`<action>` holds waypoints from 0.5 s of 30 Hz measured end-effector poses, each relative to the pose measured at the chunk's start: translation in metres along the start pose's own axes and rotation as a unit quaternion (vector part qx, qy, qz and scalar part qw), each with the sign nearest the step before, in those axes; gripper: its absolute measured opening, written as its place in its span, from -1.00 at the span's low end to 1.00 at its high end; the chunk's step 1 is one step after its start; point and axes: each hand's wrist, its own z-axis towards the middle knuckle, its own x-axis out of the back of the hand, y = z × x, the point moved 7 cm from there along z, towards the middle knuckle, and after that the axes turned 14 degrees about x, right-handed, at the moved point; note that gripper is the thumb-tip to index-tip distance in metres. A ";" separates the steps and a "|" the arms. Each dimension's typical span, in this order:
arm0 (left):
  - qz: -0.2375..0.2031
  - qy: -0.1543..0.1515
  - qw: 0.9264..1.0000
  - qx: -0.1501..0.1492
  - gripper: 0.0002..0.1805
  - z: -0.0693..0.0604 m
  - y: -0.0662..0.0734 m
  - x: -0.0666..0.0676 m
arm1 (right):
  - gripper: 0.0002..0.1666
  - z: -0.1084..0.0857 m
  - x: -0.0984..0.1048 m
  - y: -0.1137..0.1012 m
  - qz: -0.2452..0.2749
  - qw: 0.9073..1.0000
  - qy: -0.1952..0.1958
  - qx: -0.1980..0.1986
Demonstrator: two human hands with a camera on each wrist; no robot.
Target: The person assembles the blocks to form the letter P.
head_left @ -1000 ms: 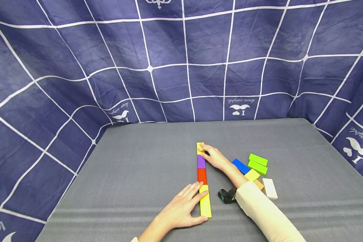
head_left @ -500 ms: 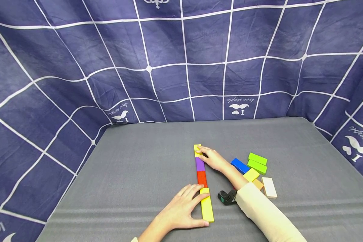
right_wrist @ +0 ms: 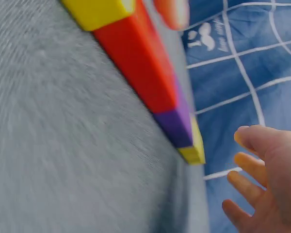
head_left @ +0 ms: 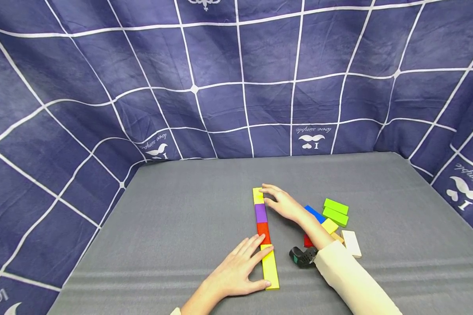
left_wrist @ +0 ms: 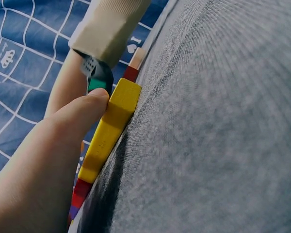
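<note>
Four-block row runs near-to-far, mid table; looks laid. Left hand spread, touching near yellow block. Right hand spread beside far end. Loose blocks towards right edge, unjoined: probably part-done.

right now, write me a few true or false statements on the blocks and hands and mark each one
1. The left hand touches the nearest yellow block. True.
2. The right hand grips the purple block. False: the right hand holds nothing, and the purple block lies in front of its fingers.
3. The purple block lies between a red block and the farthest yellow block. True.
4. The white block touches the purple block. False: the white block lies apart, to the right.
</note>
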 end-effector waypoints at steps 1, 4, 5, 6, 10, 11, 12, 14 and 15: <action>-0.001 -0.005 1.000 0.004 -0.24 0.000 0.000 0.000 | -0.59 -0.002 0.005 -0.001 -0.001 1.000 0.007 0.003; -0.001 -0.017 1.000 0.012 -0.25 -0.001 -0.001 -0.001 | -0.59 -0.011 0.020 -0.001 -0.013 1.000 0.023 -0.006; -0.001 -0.019 1.000 0.013 -0.25 -0.001 -0.001 -0.001 | -0.60 -0.016 0.025 -0.001 -0.024 0.999 0.025 -0.012; -0.001 -0.021 1.000 0.013 -0.26 -0.001 -0.001 -0.001 | -0.60 -0.021 0.030 0.000 -0.035 0.999 0.027 -0.020; -0.002 -0.023 1.000 0.013 -0.27 -0.001 -0.001 -0.001 | -0.61 -0.044 0.047 0.008 -0.084 0.994 0.035 -0.056; -0.003 -0.024 1.000 0.013 -0.27 -0.001 -0.001 -0.001 | -0.61 -0.051 0.050 0.010 -0.096 0.993 0.035 -0.063; -0.003 -0.024 1.000 0.013 -0.27 -0.001 -0.001 -0.002 | -0.61 -0.058 0.054 0.012 -0.104 0.992 0.034 -0.070; -0.005 -0.026 1.000 0.015 -0.27 -0.002 -0.001 -0.002 | -0.60 -0.072 0.060 0.017 -0.117 0.989 0.028 -0.085; -0.005 -0.026 1.000 0.015 -0.27 -0.002 -0.002 -0.002 | -0.60 -0.079 0.063 0.019 -0.128 0.987 0.024 -0.094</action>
